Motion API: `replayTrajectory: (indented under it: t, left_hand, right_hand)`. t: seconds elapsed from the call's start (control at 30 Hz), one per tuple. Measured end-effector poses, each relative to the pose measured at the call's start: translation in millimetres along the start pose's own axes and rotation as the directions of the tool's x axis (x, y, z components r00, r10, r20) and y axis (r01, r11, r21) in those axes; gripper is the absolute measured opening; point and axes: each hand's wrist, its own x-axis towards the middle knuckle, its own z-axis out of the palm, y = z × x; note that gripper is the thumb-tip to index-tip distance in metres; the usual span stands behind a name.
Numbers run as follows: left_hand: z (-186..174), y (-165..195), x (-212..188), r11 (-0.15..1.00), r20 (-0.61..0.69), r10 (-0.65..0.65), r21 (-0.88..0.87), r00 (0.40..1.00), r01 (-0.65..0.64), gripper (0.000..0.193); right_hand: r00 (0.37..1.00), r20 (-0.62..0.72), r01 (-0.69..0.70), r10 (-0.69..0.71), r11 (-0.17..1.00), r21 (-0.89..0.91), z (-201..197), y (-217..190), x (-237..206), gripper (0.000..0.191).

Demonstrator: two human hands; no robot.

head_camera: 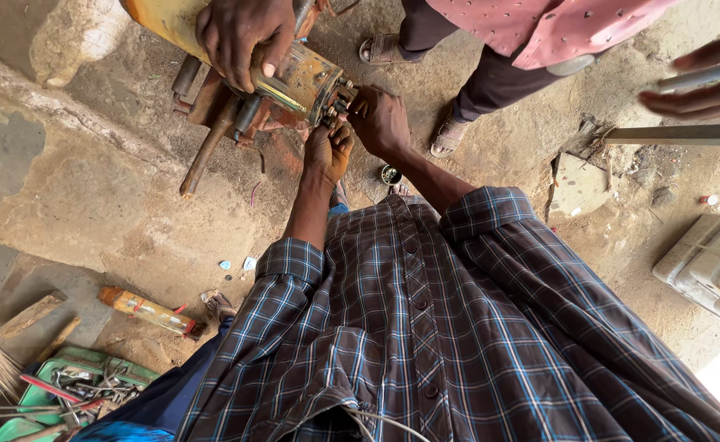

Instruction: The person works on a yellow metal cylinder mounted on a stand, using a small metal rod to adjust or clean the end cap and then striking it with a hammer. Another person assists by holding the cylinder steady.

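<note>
A worn yellow cylindrical motor [299, 78] with rusty brackets and pipes is held up in front of me. At its end cap sit small bolts and terminals [342, 94]. My left hand [327, 151] reaches up from below, fingers curled against the underside of that end. My right hand [380, 121] is closed around the bolts from the right. Whether either hand holds a small tool is hidden. A co-worker's hand [241, 37] grips the motor's body from above.
A person in a pink shirt [540, 24] and sandals stands beyond the motor; another hand [704, 86] holds a metal rod [679, 133] at right. A green tray of tools [82, 385], a broom and an orange-handled tool [147, 311] lie at lower left. Grey blocks [708, 262] sit right.
</note>
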Motion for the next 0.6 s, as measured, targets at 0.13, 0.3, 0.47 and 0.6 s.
replayTrajectory:
  t: [0.13,0.3,0.47,0.6]
  left_hand:
    - [-4,-2,0,0.999,0.021,-0.024,-0.028,0.999,0.025,0.016]
    - [-6,-6,-4,0.998,0.058,-0.048,0.046,0.997,0.045,0.011]
    - [-8,-8,-13,0.969,0.03,-0.042,0.243,0.999,0.034,0.011]
    - [-9,-10,-17,0.947,0.036,-0.047,0.32,0.998,0.033,0.013]
  right_hand:
    - [0.999,-0.011,0.03,-0.03,0.999,0.018,1,4,-2,0.003]
    - [0.998,0.056,-0.026,0.024,0.999,0.041,2,15,-4,0.008]
    - [0.98,0.182,-0.098,0.086,0.994,0.057,-1,29,-9,0.015]
    - [0.957,0.268,-0.129,0.111,0.99,0.05,-7,40,-14,0.021]
